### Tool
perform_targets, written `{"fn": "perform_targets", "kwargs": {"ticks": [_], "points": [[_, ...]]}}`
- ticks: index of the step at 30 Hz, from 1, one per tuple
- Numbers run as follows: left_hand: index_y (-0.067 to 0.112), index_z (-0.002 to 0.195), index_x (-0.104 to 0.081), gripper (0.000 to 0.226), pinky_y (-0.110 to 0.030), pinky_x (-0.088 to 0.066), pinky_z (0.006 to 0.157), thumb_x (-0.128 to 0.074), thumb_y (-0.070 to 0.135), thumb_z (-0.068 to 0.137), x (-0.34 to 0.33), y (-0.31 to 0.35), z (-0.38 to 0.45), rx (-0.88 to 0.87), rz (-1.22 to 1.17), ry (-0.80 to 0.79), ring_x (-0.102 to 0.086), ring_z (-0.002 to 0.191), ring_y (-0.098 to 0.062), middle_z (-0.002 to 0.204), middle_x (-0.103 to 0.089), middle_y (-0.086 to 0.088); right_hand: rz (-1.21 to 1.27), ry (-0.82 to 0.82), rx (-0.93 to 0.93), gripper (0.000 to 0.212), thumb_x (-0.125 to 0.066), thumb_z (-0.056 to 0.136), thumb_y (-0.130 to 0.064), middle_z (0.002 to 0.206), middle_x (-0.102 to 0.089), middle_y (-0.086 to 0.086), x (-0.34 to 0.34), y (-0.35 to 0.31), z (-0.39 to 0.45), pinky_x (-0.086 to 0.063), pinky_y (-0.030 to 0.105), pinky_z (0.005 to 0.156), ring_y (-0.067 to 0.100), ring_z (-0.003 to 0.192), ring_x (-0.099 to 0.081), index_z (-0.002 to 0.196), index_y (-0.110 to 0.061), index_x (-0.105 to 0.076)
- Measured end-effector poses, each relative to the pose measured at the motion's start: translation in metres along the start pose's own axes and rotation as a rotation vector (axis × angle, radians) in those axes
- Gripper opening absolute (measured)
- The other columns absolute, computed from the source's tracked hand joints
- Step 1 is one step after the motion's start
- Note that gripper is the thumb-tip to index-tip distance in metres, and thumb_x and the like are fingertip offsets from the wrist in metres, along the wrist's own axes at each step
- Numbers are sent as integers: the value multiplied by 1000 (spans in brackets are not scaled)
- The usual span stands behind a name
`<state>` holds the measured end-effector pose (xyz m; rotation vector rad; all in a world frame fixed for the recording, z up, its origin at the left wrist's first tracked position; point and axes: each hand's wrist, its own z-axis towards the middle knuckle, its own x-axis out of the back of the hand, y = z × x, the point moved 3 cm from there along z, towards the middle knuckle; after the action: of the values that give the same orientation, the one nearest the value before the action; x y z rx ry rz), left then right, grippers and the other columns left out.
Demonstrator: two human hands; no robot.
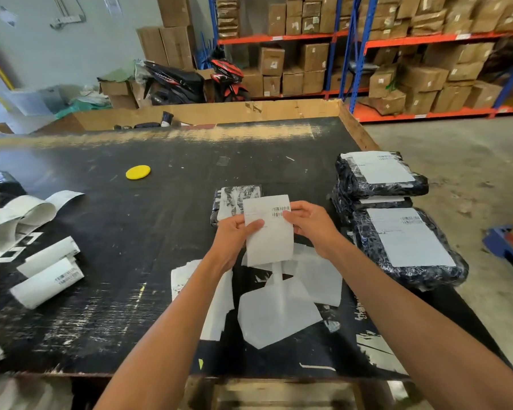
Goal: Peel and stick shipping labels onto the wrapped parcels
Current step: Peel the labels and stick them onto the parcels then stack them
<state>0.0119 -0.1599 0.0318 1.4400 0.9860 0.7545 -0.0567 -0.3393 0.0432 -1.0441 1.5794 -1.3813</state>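
- Step: peeling, by the look of it. Both hands hold one shipping label (268, 229) above the black table (131, 232).
- Left hand (234, 232) pinches label's left edge; right hand (308, 223) pinches the upper right, by the barcode.
- Unlabelled parcel (231, 202) lies just behind the label; labelled parcels (397, 232) stacked right.
- Next, likely: strip backing, lay label flat on parcel.
- Forearms extended, converging mid-table.
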Motion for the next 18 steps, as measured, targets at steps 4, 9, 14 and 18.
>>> {"fn": "perform_targets", "kwargs": {"ticks": [4, 9, 14, 18], "points": [[4, 119, -68, 29, -45, -56, 93, -69, 10, 91, -11, -3, 3, 88, -70, -82, -70, 108, -30, 116, -74, -11, -100, 2, 72, 21, -75, 88, -5, 94, -76, 10, 14, -3, -1, -60, 35, 80, 25, 91, -72, 107, -7, -69], [9, 109, -70, 24, -36, -60, 78, -74, 5, 86, -18, 9, 4, 6, -38, -18, -74, 95, -25, 101, -78, -6, -139, -91, 125, 6, -71, 93, -9, 94, -78, 11, 16, -3, -5, -62, 37, 82, 27, 91, -75, 98, -9, -72], [10, 105, -71, 19, -27, -60, 70, -72, 4, 88, -19, 17, 4, -10, -4, -55, -76, 88, -18, 96, -79, -1, -186, -109, 149, 18, -57, 102, -10, 97, -77, 16, 22, -12, -10, -62, 32, 78, 26, 86, -75, 106, -2, -72], [12, 105, -72, 20, -26, -59, 70, -75, 7, 86, -19, 19, 5, -18, 36, -64, -76, 88, -16, 97, -79, 0, -267, -116, 137, 14, -59, 99, -5, 90, -78, 12, 25, -17, -8, -59, 28, 69, 23, 76, -75, 99, -5, -73]]}}
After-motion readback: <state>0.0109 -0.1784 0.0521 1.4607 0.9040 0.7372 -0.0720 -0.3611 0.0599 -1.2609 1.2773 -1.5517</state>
